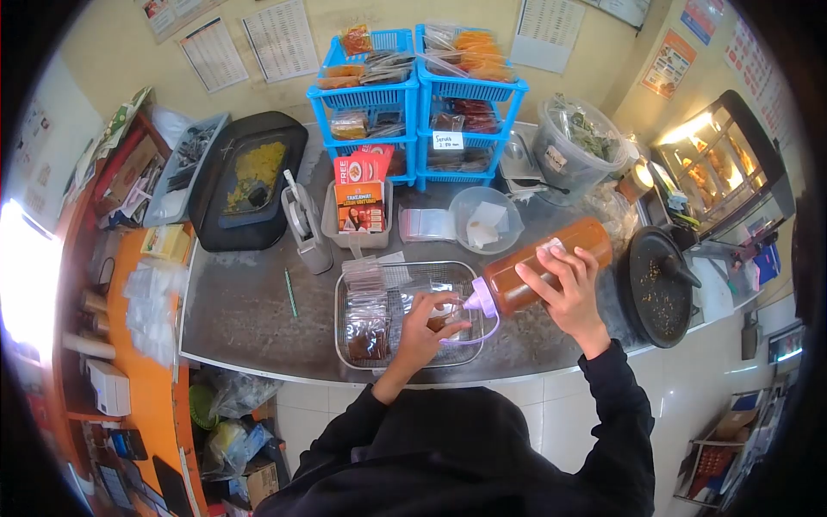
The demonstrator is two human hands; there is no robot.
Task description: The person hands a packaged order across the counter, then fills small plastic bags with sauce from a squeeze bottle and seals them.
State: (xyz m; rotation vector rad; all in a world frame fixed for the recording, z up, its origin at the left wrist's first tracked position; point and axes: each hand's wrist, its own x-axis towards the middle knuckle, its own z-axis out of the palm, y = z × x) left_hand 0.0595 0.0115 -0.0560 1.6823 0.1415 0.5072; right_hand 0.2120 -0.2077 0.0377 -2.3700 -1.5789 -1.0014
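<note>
My right hand (564, 293) is wrapped round a large clear squeeze bottle (510, 277) of reddish-brown sauce. The bottle is tilted, its lilac nozzle cap (484, 297) pointing down and left at my left hand (424, 332). The fingers of that hand pinch a small clear plastic bag (444, 322) with some brown sauce in it, at the nozzle tip. Below is a wire mesh tray (338, 323). In its left part lie rows of flat sauce-filled sachets (368, 338). My left hand hides some of the tray's contents.
Behind the tray stand a tub of leaflets (360, 211), a stack of clear bags (428, 225), a round plastic bowl (461, 200) and blue stacked baskets (415, 103). A stone mortar (655, 306) is at right. A sealer-like device (306, 228) and green pencil (290, 293) lie left.
</note>
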